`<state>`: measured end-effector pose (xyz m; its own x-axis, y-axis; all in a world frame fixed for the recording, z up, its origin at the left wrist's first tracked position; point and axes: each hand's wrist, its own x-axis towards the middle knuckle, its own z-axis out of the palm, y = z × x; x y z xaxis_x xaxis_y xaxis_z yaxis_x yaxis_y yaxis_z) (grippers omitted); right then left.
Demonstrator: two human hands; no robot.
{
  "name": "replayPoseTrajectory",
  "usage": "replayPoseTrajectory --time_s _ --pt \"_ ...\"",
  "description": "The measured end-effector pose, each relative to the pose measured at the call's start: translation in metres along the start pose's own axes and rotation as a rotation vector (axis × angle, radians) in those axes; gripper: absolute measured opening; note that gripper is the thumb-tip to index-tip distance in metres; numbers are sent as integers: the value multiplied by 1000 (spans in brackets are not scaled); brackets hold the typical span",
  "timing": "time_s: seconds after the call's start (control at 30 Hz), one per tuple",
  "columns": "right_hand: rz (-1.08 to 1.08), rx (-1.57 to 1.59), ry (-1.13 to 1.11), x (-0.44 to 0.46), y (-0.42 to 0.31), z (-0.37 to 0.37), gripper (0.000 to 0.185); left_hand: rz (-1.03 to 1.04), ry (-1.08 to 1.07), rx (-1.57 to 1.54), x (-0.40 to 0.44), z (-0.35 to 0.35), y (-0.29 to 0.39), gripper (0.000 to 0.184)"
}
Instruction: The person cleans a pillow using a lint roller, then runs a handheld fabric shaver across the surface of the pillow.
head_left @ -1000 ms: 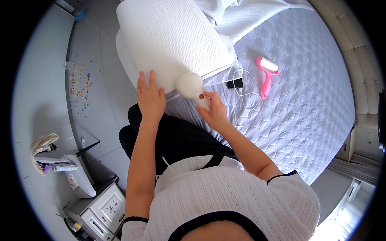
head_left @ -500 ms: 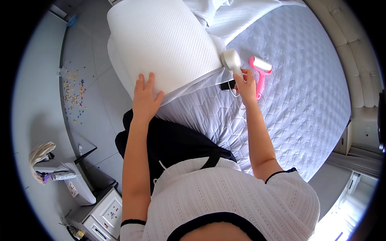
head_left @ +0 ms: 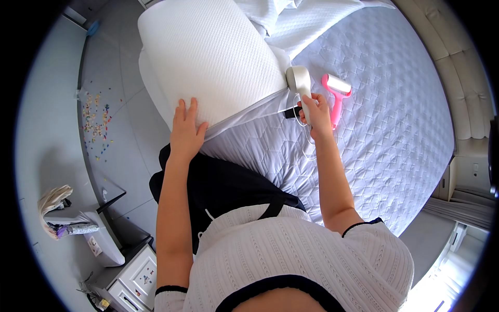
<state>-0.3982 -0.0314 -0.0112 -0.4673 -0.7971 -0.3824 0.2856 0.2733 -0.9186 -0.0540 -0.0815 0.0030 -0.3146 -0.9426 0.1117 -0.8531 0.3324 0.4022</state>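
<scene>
A thick white textured pillow lies in front of me, with a loose, thin white fabric edge along its near side. My left hand rests on its near left part, fingers spread flat. My right hand is wrapped around the handle of a white, round-headed fabric shaver. The shaver's head is at the pillow's right side; whether it touches is unclear. A thin white cord hangs by the handle. Just right of that hand lies a pink lint roller with a white roll.
A black object lies partly hidden under the cord. Grey quilted bedding covers the bed, with crumpled white fabric at the back and a padded headboard at right. Small colourful pieces are scattered on the floor at left.
My right hand and the fabric shaver have shifted slightly, with the handle standing more upright and the cord moved. My left hand stays on the pillow, almost unmoved.
</scene>
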Motion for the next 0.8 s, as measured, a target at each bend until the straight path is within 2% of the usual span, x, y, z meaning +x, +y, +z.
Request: replayPoseTrajectory --time_s 0.07,0.17,0.2,0.27,0.37,0.43,0.57,0.63,0.67,0.73,0.8 --pt "-36 -17 21 -7 1 8 40 -9 -15 17 0 -1 1 69" --pt "-306 -239 33 -14 8 19 38 -12 -22 34 0 -1 2 69" --pt "-305 -238 33 -19 8 25 38 -12 -23 34 0 -1 3 69" --pt "-548 -508 0 -36 2 41 38 -16 -21 39 1 -1 4 69" --pt "-590 -597 -197 -60 5 66 38 -9 -17 46 0 0 4 70" --pt "-630 -639 -340 -73 18 82 44 -6 -2 45 -1 1 5 71" --pt "-651 -765 -392 -91 12 107 49 -12 45 6 -3 7 1 75" --pt "-587 -828 -426 -89 0 111 49 -22 43 15 -3 7 3 76" --pt "-588 -827 -426 -84 -1 110 49 -35 42 22 -3 7 4 76" --pt "-734 -840 -253 -67 0 99 42 -46 35 38 -4 7 4 77" --pt "-808 -808 -173 -42 1 79 41 -65 30 52 -4 6 5 77"
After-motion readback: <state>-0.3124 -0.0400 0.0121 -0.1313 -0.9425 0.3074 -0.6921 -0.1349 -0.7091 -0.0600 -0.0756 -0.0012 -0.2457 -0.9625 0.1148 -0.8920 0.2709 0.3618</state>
